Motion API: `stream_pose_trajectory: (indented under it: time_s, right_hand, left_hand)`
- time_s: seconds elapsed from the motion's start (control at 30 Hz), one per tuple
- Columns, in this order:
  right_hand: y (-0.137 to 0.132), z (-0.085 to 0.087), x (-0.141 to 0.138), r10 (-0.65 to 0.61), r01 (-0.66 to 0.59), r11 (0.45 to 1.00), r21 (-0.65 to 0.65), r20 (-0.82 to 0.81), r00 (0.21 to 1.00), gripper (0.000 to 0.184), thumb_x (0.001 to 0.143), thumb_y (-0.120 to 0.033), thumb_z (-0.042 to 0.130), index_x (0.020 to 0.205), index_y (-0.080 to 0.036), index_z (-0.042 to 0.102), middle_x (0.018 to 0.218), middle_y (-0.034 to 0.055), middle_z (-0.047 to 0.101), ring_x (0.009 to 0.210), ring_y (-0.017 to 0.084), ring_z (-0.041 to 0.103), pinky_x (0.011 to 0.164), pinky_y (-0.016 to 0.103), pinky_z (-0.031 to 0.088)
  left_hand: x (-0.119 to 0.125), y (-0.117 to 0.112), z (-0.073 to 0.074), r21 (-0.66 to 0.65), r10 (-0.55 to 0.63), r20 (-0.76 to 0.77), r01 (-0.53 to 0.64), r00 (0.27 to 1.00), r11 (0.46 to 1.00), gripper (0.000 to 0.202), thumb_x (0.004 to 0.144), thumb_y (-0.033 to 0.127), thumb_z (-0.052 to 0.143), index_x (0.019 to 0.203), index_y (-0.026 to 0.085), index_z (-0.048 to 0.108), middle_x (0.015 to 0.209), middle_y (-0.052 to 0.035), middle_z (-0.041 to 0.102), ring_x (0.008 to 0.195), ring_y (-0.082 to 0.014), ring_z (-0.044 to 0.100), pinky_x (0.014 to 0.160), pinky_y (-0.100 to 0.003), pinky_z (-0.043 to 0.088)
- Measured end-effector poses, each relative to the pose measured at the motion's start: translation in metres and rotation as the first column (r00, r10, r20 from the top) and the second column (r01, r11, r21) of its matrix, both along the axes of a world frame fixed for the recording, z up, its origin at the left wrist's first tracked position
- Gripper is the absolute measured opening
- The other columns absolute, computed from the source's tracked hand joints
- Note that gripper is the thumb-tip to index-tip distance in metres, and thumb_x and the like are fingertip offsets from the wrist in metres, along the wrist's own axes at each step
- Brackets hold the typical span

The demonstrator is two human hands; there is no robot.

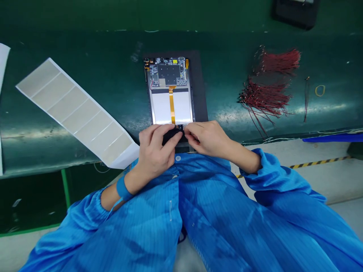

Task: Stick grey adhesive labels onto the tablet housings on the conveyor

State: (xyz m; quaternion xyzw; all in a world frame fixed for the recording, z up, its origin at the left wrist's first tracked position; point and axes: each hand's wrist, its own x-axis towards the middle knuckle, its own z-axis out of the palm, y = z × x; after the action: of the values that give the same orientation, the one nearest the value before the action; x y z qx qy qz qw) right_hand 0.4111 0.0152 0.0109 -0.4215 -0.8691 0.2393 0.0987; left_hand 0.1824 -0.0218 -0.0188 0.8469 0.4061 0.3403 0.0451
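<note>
An opened tablet [183, 105] lies on a dark mat on the bench, its inside facing up. A circuit board [168, 73] fills its far end. Nearer me are white battery packs [160, 107] with an orange flat cable [171, 104] running between them. My left hand [157, 147] is curled over the tablet's near edge, thumb and forefinger closing at a black part [170, 136] there. Against the same edge, just to the right, my right hand [208, 138] pinches with its fingertips. What either hand grips is too small or hidden to name.
On the left, a sheet of silvery rectangular labels [76, 109] lies slantwise, overhanging the bench's front edge. To the right are two bundles of dark red wires [280, 62], a single wire [306, 100] and a yellow rubber band [320, 90]. A black object [295, 13] stands at the back right.
</note>
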Motion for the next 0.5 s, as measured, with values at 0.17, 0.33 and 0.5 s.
stream_pose_trajectory:
  time_s: [0.17, 0.33, 0.5]
  right_hand:
    - [0.0005, -0.0008, 0.0038, -0.026, 0.02, 0.999, -0.046, -0.124, 0.992, 0.015, 0.095, -0.02, 0.051, 0.093, -0.018, 0.065, 0.073, -0.0005, 0.067, 0.063, 0.013, 0.054, 0.063, 0.028, 0.027]
    - [0.0004, -0.0016, 0.0019, -0.03, 0.028, 0.999, -0.042, -0.07, 0.997, 0.017, 0.098, -0.022, 0.049, 0.095, -0.018, 0.066, 0.075, 0.0009, 0.068, 0.066, 0.014, 0.056, 0.064, 0.029, 0.026]
    - [0.002, 0.0005, -0.0003, -0.007, 0.007, 0.999, -0.039, 0.01, 1.0, 0.021, 0.101, -0.023, 0.047, 0.098, -0.016, 0.067, 0.08, 0.004, 0.072, 0.067, 0.016, 0.058, 0.065, 0.03, 0.026]
  left_hand:
    - [-0.0096, -0.0019, -0.0005, -0.046, 0.046, 0.005, -0.045, 0.999, 0.998, 0.046, 0.087, 0.007, 0.065, 0.13, 0.022, 0.073, 0.134, -0.0162, 0.065, 0.124, -0.0343, 0.055, 0.101, -0.052, 0.05]
    - [-0.0091, -0.0015, 0.0009, -0.049, 0.07, 0.007, -0.07, 0.997, 0.996, 0.044, 0.086, 0.007, 0.065, 0.126, 0.022, 0.074, 0.132, -0.0158, 0.065, 0.121, -0.0338, 0.056, 0.1, -0.052, 0.05]
    - [-0.0059, 0.0, 0.0031, -0.031, 0.052, 0.015, -0.052, 0.999, 0.998, 0.04, 0.084, 0.005, 0.066, 0.121, 0.019, 0.074, 0.13, -0.017, 0.065, 0.12, -0.0339, 0.055, 0.098, -0.051, 0.05]
